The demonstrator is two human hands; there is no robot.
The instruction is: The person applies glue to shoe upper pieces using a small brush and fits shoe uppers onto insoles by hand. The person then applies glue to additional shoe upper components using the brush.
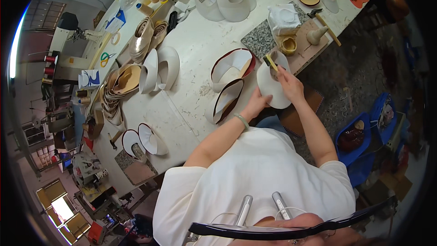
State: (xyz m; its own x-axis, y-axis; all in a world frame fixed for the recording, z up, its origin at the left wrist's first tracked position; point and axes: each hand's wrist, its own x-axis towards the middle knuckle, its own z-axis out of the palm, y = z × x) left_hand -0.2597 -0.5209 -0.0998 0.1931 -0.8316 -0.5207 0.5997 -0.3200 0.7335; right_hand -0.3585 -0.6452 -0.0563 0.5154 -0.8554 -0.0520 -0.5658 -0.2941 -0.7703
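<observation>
A white shoe upper (271, 87) is tilted over the front edge of the worktable, its opening toward the far side. My left hand (257, 103) grips its near left edge, thumb on the white surface. In the fingers of my right hand (291, 85) is a small yellow-and-black brush (271, 61), its dark end at the rim of the upper. Just beyond stands an open glue pot (288, 45) with brown-yellow, crusted walls. Left of my hands, two white uppers with dark red lining sit on the table, the far one (231, 66) next to the near one (226, 100).
A granite slab (259, 36), a white wrapped bundle (283, 18), a cone-shaped piece (316, 35) and a hammer (328, 29) lie beyond the pot. More white uppers (236, 0) stand at the back. Stacked beige uppers (114, 91) are at left. Blue bins (354, 139) are at right.
</observation>
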